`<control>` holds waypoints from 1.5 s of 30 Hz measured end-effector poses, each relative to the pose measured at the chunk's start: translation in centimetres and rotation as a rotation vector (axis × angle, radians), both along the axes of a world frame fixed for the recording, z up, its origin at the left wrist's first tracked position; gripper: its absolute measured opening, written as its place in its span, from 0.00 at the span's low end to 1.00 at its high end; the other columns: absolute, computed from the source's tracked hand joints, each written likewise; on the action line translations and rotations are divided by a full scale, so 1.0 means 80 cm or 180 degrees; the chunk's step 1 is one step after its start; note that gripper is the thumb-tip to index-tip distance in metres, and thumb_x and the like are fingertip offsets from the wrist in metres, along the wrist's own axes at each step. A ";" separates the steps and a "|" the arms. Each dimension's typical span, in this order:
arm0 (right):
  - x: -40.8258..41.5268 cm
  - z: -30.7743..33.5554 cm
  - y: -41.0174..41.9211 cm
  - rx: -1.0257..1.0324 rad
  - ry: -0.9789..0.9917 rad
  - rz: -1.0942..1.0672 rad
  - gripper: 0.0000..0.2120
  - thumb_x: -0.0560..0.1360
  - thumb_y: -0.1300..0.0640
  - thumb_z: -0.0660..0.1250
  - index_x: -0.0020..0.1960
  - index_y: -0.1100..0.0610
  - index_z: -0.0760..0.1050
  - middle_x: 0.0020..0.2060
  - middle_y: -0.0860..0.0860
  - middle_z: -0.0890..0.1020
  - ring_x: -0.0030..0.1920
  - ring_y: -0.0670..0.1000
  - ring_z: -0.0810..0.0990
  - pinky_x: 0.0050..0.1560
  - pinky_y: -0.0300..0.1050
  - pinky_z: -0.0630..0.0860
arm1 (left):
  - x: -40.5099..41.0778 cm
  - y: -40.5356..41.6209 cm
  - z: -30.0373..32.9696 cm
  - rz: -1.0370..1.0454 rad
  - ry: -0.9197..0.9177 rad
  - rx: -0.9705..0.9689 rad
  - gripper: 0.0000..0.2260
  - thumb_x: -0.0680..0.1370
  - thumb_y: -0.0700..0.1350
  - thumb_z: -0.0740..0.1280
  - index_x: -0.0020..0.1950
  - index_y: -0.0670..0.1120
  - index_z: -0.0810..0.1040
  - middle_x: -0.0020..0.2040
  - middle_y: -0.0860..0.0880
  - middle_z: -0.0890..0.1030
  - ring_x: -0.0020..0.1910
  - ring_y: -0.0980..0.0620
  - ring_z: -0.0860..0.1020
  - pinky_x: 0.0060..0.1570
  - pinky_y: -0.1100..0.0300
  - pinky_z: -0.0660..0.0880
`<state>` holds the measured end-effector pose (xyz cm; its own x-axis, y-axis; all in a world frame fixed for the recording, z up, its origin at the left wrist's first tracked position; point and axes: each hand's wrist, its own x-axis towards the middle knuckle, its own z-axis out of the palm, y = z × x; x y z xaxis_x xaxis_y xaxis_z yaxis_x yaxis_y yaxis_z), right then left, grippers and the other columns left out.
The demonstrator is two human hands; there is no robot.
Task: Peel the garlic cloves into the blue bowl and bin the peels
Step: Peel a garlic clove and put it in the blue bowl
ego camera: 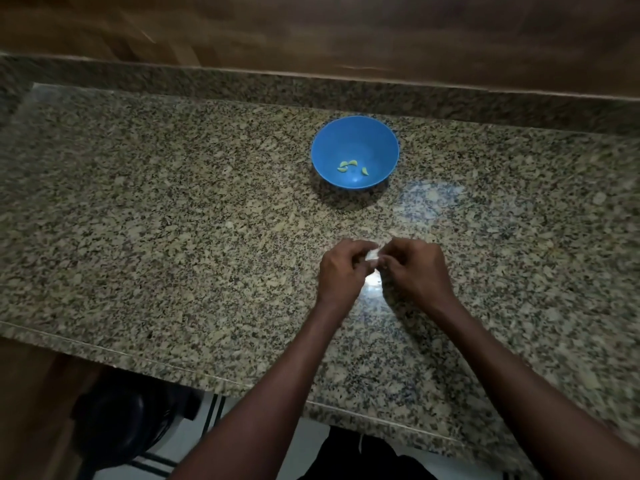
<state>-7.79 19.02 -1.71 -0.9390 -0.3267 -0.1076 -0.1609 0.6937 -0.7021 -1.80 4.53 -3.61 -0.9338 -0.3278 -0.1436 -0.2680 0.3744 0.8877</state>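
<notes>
Countertop (173, 202): polished speckled granite, glossy. Bowl (346, 140): smooth blue plastic. Wall panel (311, 29): wood grain.

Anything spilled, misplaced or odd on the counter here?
Nothing stands out. The blue bowl sits upright holding peeled cloves, and the left hand and right hand pinch a pale garlic clove above the granite counter.

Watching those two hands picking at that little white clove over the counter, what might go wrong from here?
1. The left hand and right hand pinch the garlic clove well short of the blue bowl, so it might slip onto the granite counter.
2. Pale peel bits would likely be hard to spot on that speckled stone.
3. A dark bin-like shape sits below the counter edge, so carried peels may scatter.
</notes>
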 end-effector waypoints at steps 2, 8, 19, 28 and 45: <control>-0.002 0.005 0.006 0.0026 -0.0069 0.0076 0.03 0.74 0.59 0.76 0.46 0.53 0.87 0.36 0.47 0.86 0.37 0.46 0.84 0.38 0.35 0.75 | 0.004 -0.002 0.013 0.0060 -0.0085 0.0447 0.10 0.78 0.36 0.73 0.59 0.43 0.85 0.51 0.47 0.83 0.47 0.56 0.84 0.43 0.64 0.82; 0.001 0.018 0.020 -0.0210 -0.0591 0.0210 0.04 0.72 0.58 0.79 0.42 0.55 0.85 0.30 0.46 0.84 0.30 0.43 0.83 0.32 0.35 0.79 | 0.015 -0.003 0.033 0.0091 -0.0202 0.1038 0.10 0.75 0.37 0.77 0.56 0.40 0.85 0.48 0.46 0.87 0.45 0.54 0.86 0.40 0.63 0.82; 0.022 0.017 0.031 -0.1156 -0.1056 -0.0412 0.10 0.72 0.60 0.79 0.40 0.65 0.81 0.29 0.57 0.84 0.29 0.57 0.85 0.36 0.54 0.84 | 0.019 0.002 0.034 -0.0071 -0.0262 0.1072 0.12 0.73 0.41 0.79 0.56 0.42 0.87 0.49 0.48 0.88 0.49 0.51 0.87 0.53 0.51 0.84; 0.034 0.013 0.030 -0.0633 -0.0825 -0.0153 0.08 0.72 0.57 0.79 0.46 0.55 0.80 0.31 0.51 0.86 0.31 0.48 0.86 0.35 0.47 0.84 | 0.029 0.002 0.035 -0.0048 -0.0534 0.1254 0.11 0.73 0.39 0.79 0.54 0.41 0.87 0.48 0.47 0.88 0.49 0.50 0.87 0.53 0.53 0.84; 0.027 0.000 0.054 -0.1890 -0.1979 -0.1086 0.08 0.76 0.64 0.74 0.51 0.69 0.80 0.41 0.67 0.85 0.34 0.59 0.84 0.36 0.49 0.84 | 0.026 0.001 0.029 0.0529 -0.0244 0.0939 0.11 0.77 0.40 0.75 0.59 0.47 0.85 0.50 0.51 0.87 0.47 0.54 0.86 0.43 0.61 0.83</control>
